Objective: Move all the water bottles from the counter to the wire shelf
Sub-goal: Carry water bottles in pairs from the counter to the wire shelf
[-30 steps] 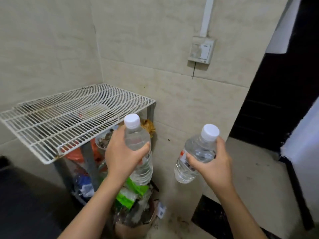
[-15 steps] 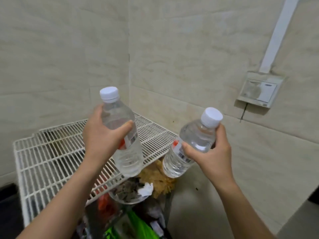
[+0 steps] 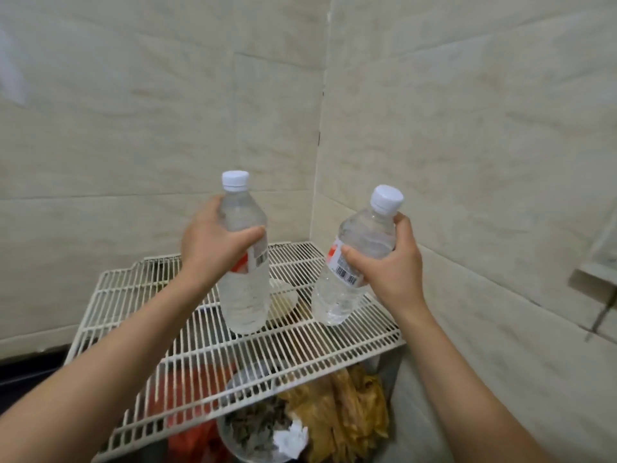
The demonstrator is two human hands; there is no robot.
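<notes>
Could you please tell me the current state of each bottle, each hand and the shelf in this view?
Clear plastic water bottle with white cap in the left hand: capped, upright, held over the shelf.
Clear plastic water bottle with white cap in the right hand: capped, tilted, held over the shelf.
Left hand: closed around its bottle.
Right hand: closed around its bottle.
White wire shelf: no bottle standing free on it.

No words or brand names can be read. The left bottle point(image 3: 245, 262) carries a label with a red patch and a barcode; the right bottle point(image 3: 354, 262) carries a like label with two barcodes, their digits too small to make out.
</notes>
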